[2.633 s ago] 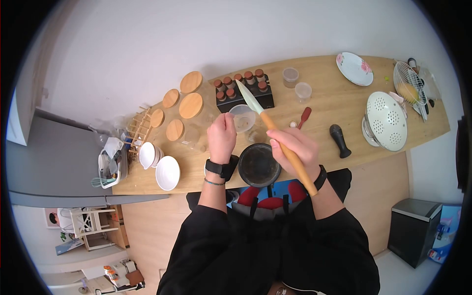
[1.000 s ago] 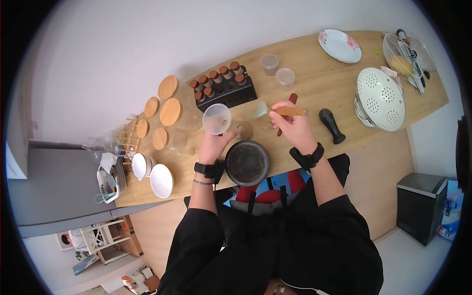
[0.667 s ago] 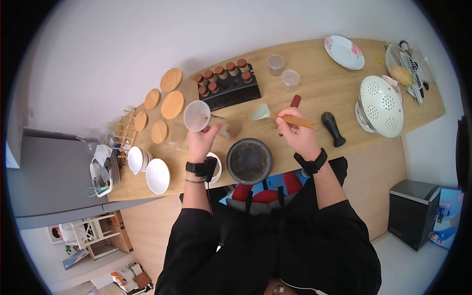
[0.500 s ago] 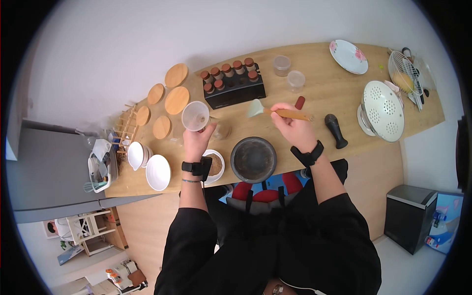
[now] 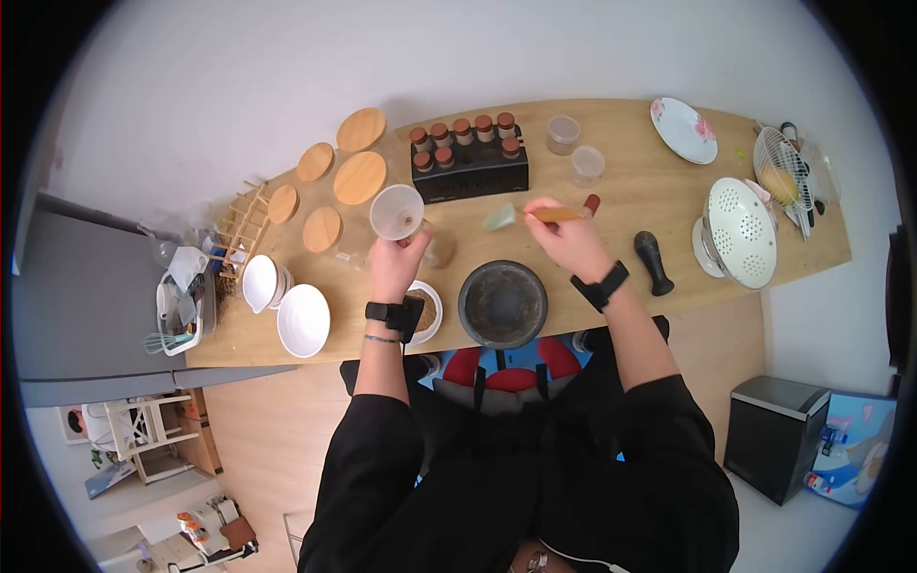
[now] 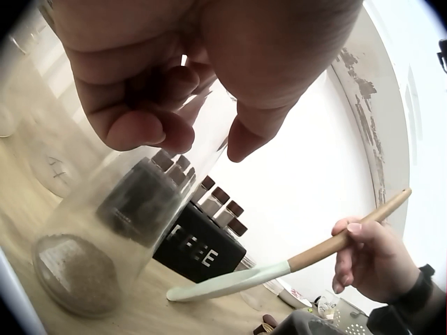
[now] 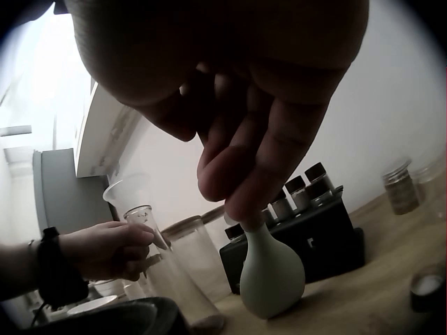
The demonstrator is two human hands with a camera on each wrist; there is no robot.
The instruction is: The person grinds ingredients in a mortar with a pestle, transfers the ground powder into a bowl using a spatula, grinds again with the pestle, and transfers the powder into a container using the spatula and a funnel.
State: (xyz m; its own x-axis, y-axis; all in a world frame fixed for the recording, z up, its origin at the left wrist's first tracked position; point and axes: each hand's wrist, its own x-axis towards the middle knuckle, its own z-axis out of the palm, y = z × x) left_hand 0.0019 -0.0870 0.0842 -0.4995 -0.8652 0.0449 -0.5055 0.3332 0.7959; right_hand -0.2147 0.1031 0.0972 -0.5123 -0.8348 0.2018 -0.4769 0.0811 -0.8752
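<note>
My left hand grips the neck of a clear glass bottle with brown powder in its base. A translucent funnel sits at the bottle's top, above that hand. In my right hand is a spatula with a wooden handle and a pale green head, which points left over the table. In the right wrist view its head hangs below my fingers, in front of the spice rack. A dark mortar stands between my forearms. A white bowl of brown powder is partly hidden by my left wrist.
Behind the hands stands a black spice rack with several jars. Wooden-lidded jars and white bowls are at left. A black pestle, colander and floral plate lie at right. Two small tubs stand at the back.
The raised spatula has come down and now points left, low over the table. My left hand has moved left with the bottle and funnel, away from the mortar, uncovering the powder bowl.
</note>
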